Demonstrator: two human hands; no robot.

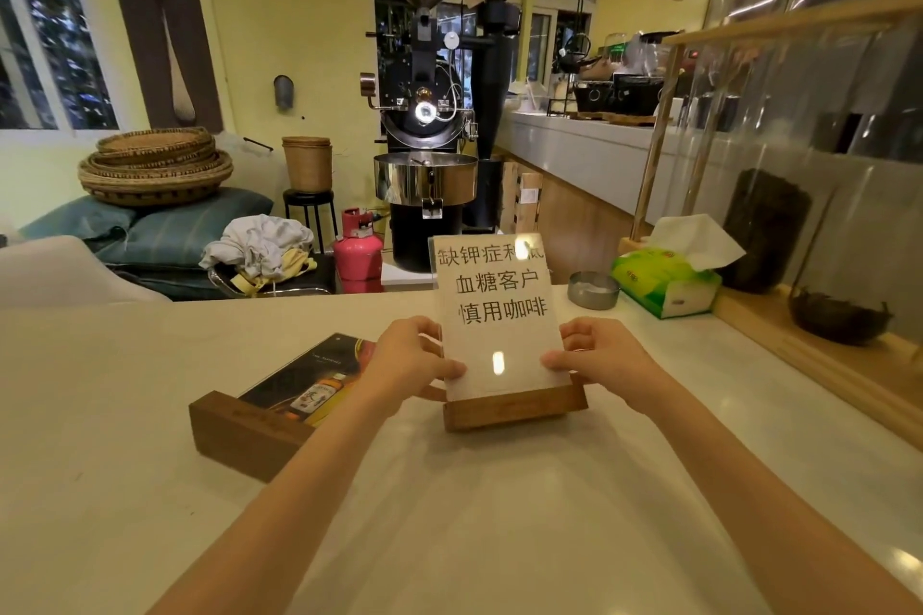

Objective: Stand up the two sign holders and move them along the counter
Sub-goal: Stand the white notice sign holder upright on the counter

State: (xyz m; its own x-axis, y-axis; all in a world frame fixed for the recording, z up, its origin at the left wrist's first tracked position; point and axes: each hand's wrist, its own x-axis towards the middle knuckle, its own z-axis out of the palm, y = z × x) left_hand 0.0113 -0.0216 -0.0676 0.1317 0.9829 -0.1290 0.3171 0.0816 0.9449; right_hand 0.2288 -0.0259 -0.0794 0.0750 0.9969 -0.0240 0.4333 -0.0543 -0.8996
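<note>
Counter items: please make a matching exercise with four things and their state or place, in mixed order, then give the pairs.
1. white sign holder
2. dark sign holder
3. tissue box
4. metal ashtray

A. lying flat on the counter
B. green, a tissue sticking out
C. upright, held by left hand and right hand
D. between sign and tissue box

Pairs: 1-C, 2-A, 3-B, 4-D

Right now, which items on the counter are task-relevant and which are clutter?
Job: white text sign holder, upright, held by left hand and right hand; dark picture sign holder, lying flat.
Clutter: tissue box, metal ashtray.
</note>
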